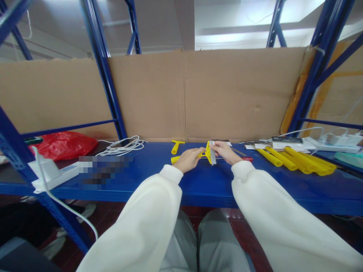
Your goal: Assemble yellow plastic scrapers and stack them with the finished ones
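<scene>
My left hand (187,159) is closed around the handle of a yellow scraper (208,152), whose wide head faces right. With pinched fingers my right hand (225,150) grips a flat silver blade (213,155) against that head. Whether the blade is fixed to the head, I cannot tell. Behind my left hand a second yellow scraper (177,146) lies on the blue tabletop (159,177). A tool with a red handle (248,159), perhaps a screwdriver, lies beside my right wrist, its shaft partly hidden.
Several yellow scrapers (300,160) lie at right by stacked white-and-black packets (287,142). At left are a coiled white cable (127,145), a white power strip (61,176) and a red plastic bag (69,145). Cardboard (227,94) and blue posts (103,71) enclose the back.
</scene>
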`<state>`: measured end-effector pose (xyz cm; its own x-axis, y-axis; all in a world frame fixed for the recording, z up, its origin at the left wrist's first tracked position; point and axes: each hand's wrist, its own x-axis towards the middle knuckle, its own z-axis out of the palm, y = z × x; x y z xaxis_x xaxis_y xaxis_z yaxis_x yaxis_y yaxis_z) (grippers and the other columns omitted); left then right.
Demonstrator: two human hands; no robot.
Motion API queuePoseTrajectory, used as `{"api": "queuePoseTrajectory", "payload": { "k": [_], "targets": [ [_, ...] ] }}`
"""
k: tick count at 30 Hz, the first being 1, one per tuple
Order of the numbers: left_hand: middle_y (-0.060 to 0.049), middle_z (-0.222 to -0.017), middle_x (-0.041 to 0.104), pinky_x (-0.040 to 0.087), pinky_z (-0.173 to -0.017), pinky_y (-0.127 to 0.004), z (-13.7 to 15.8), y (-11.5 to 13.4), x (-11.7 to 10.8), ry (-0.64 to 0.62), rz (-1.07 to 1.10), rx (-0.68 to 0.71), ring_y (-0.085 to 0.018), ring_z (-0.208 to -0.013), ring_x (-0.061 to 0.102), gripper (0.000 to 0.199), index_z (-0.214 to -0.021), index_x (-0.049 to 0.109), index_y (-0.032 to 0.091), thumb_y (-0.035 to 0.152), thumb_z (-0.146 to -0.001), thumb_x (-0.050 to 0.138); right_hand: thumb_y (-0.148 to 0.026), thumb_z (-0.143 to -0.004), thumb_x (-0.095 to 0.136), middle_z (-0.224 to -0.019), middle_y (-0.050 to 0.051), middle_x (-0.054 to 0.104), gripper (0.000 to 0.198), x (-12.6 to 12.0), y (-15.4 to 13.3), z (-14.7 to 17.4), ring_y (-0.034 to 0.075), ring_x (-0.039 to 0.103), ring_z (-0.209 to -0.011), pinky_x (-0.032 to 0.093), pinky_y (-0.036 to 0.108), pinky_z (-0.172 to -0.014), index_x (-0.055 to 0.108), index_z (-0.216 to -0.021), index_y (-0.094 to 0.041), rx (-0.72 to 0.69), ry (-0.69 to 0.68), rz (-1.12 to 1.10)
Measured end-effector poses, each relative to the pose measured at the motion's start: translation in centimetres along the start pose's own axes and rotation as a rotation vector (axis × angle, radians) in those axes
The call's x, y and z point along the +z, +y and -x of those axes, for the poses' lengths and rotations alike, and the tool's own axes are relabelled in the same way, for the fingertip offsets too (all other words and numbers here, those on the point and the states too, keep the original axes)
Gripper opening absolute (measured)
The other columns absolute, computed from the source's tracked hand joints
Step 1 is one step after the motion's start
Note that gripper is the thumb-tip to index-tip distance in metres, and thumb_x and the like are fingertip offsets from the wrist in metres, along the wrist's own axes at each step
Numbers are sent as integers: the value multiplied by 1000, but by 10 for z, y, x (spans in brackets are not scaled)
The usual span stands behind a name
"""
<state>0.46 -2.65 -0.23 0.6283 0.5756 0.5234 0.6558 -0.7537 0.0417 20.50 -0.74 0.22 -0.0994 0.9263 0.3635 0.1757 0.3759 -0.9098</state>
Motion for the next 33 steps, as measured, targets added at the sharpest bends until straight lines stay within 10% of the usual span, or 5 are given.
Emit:
{"api": "queuePoseTrajectory", "payload": {
  "k": [9, 19, 33],
  "targets": [
    [-8, -106, 60, 49, -91, -31, 0, 7, -2, -164, -142, 48, -20, -101, 61, 48, -135, 61, 27, 11, -95, 38, -55, -71, 74, -44, -6, 45, 44, 6, 0, 1, 7, 38, -43, 31, 22, -46, 50, -59, -20, 36, -43, 26],
    [-8, -107, 57, 47, -93, -31, 2, -6, 0, -84, -113, -152, -18, -96, 61, 55, -140, 56, 28, 7, -92, 41, -33, -80, 71, -54, -2, 56, 22, 4, -9, 9, 8, 48, -49, 35, 21, -46, 60, -69, -17, 230, -202, 32],
    [-7, -114, 63, 48, -92, -30, 1, -7, -1, -78, -165, -147, -19, -100, 66, 46, -139, 56, 28, 18, -94, 49, -20, -72, 65, -49, -2, 55, 15, 8, -11, 10, 7, 43, -44, 30, 21, -43, 60, -58, -17, 160, -252, 101]
  ]
}}
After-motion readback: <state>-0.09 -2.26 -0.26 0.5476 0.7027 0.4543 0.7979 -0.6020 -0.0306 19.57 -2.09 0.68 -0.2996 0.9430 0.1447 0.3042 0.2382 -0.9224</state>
